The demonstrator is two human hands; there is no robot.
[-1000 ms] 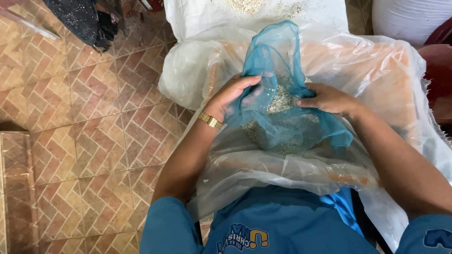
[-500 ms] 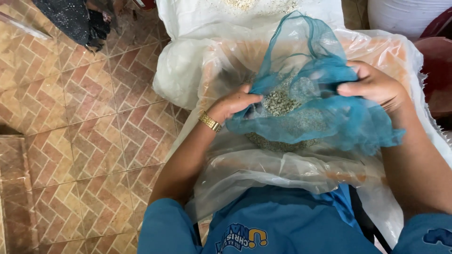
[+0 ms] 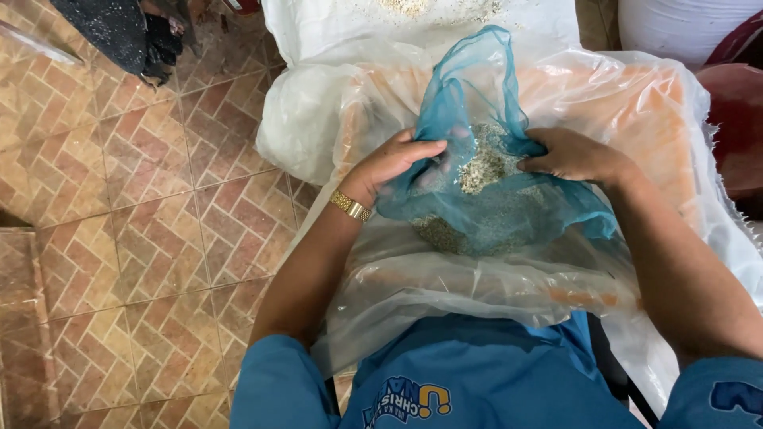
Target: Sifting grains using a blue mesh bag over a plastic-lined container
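Gripping one sheer teal mesh cloth [image 3: 485, 210] heaped with pale grain, left hand [image 3: 391, 163] and right hand [image 3: 568, 155] pinch its edges over one clear plastic sheet [image 3: 445, 278] across the lap.

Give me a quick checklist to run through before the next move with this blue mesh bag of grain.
1. Left hand gripping the blue mesh bag at its left edge: ok.
2. Right hand gripping the bag's right edge: ok.
3. Bag mouth held open, grain visible inside: ok.
4. Bag resting over the clear plastic sheet to catch any spill: ok.
5. Mesh free of holes or tears: cannot tell.
6. No grain spilled on the tiled floor nearby: ok.
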